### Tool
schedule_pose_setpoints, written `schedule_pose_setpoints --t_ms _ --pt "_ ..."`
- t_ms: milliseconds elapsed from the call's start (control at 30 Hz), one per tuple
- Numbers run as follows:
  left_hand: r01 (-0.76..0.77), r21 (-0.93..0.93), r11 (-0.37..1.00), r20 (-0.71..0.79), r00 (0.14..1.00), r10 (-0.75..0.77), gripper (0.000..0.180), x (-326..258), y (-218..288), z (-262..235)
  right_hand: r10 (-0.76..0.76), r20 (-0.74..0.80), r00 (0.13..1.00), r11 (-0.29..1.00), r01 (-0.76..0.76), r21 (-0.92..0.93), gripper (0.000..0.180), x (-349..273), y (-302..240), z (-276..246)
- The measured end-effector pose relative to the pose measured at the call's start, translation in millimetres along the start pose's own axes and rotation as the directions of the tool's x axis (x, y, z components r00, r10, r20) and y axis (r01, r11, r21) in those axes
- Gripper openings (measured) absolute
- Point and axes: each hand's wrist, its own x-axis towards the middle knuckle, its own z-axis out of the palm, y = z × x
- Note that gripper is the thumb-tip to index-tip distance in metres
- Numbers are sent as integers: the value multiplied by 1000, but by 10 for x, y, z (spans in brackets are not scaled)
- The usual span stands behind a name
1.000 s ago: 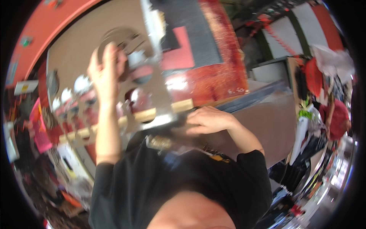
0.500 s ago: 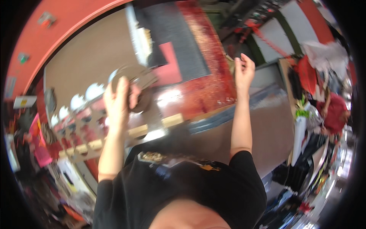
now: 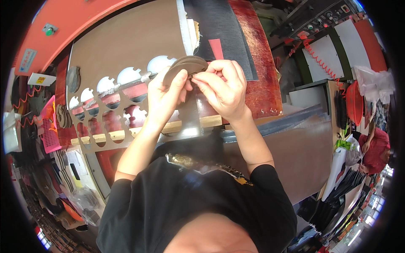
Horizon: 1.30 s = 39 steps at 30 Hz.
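Observation:
My left hand (image 3: 162, 93) is closed round a small stack of brown rounded cut pieces (image 3: 185, 66), holding them tilted above the table edge. Close against the stack's right end, my right hand (image 3: 228, 86) has its thumb and fingertips pinched together; what lies between them is hidden. Under and left of my hands stretches a brown sheet (image 3: 122, 42) with rows of rounded cut-outs. Its near part (image 3: 100, 130) is a thin web of holes, with red table surface showing through.
A worn red board (image 3: 265, 84) lies to the right, partly under a dark grey sheet (image 3: 230, 38). More brown sheet material (image 3: 287, 156) is at the near right. Loose brown pieces (image 3: 63, 116) and a pink basket (image 3: 50, 126) are at left. Another person (image 3: 373, 147) is at far right.
My right hand has come left from the right side of the table to meet the stack in my left hand. Its fingers now pinch at the stack's edge.

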Motion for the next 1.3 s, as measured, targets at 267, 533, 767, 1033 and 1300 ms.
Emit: schedule_pose_setpoints --t_ms 267,533,767,1033,1300 --pt "80 2 997 7 997 -80 20 -64 77 -161 98 -4 995 986 -96 136 11 -87 -38 190" --pt "63 89 994 -63 996 -58 24 -118 223 -509 581 -682 443 750 -618 237 11 -135 907 -500" --pt "325 -511 796 86 941 -328 42 -25 162 -1372 774 97 626 458 -658 597 40 -264 0 718" --pt "252 -210 945 61 968 -245 40 -410 182 -3025 503 661 557 443 -822 356 44 513 -1364 2511" --pt "121 -410 904 -48 987 -153 38 -947 78 -4500 238 775 586 637 -696 331 46 711 -2268 3885"
